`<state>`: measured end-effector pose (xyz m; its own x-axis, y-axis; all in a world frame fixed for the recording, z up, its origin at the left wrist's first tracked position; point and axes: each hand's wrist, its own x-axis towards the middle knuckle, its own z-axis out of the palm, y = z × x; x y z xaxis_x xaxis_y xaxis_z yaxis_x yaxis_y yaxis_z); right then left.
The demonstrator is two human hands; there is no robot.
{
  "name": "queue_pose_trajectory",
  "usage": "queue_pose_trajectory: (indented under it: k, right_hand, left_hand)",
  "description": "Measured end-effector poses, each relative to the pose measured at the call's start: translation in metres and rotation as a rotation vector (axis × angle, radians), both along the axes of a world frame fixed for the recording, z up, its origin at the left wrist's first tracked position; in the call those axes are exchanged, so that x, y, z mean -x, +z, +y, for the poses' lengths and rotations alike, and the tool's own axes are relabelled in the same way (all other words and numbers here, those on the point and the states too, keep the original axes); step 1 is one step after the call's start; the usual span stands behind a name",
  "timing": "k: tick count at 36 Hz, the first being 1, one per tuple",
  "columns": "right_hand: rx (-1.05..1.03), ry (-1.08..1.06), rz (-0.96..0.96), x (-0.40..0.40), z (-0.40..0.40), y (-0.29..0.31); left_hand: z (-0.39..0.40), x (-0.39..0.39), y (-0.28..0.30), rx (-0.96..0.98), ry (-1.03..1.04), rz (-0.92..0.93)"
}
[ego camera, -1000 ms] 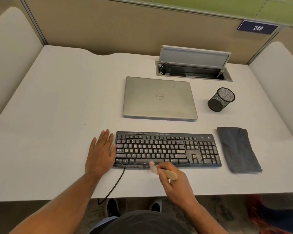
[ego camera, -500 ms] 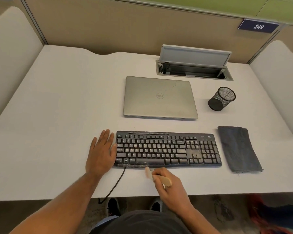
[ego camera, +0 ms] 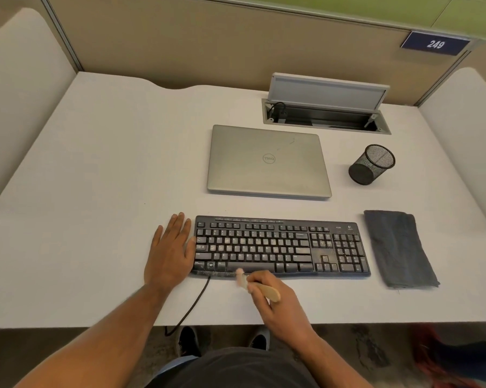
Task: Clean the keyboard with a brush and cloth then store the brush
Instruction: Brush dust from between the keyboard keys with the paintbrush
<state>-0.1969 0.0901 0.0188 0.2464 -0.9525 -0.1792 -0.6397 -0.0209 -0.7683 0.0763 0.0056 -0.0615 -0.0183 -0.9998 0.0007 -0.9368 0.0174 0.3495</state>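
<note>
Keyboard (ego camera: 281, 247): on the worktop (ego camera: 96, 191), dusty.
Left hand (ego camera: 170, 252): flat, fingers straight, touching the keyboard's left end.
Right hand (ego camera: 275, 301): fingers curled round the brush (ego camera: 260, 287).
Bristles: blurred, seemingly at the keyboard's near edge.
Cloth (ego camera: 398, 249): folded, right of the keyboard.

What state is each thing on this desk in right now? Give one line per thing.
Keyboard: dusty, flat on desk.
Brush: gripped, bristles at keyboard's front edge.
Cloth: folded, unused.
Laptop: closed.
Mesh cup: tilted.
Cable hatch: lid raised.
Left hand: flat beside keyboard.
Right hand: holding brush.
</note>
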Motion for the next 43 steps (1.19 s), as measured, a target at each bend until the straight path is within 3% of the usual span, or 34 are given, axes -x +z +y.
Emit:
queue_pose_trajectory:
  k: [8,19,24,27,37,39,43]
  right_hand:
    - [0.097,-0.290,-0.003,0.014,0.000,0.003]
    - [-0.030,0.098,0.053,-0.019,-0.005,0.000]
    - [0.038,-0.028,0.001,-0.008,0.000,0.002]
    - [0.083,-0.111,0.074,0.001,-0.001,-0.003]
    - [-0.069,0.170,0.102,-0.020,-0.006,0.002]
    - [-0.060,0.124,0.066,-0.017,-0.004,0.004]
    - [0.054,-0.200,-0.057,0.004,0.000,0.011]
  left_hand:
    - [0.000,0.001,-0.001,-0.001,0.002,0.008]
    - [-0.001,0.001,0.001,-0.017,0.005,-0.001]
    - [0.000,0.000,0.000,-0.018,0.003,0.004]
    - [-0.001,0.000,0.000,-0.025,-0.002,-0.009]
    - [-0.001,0.000,-0.002,-0.026,0.000,-0.017]
    - [-0.001,-0.001,-0.003,-0.021,0.001,-0.013]
    - [-0.001,0.000,-0.003,-0.017,-0.001,-0.011]
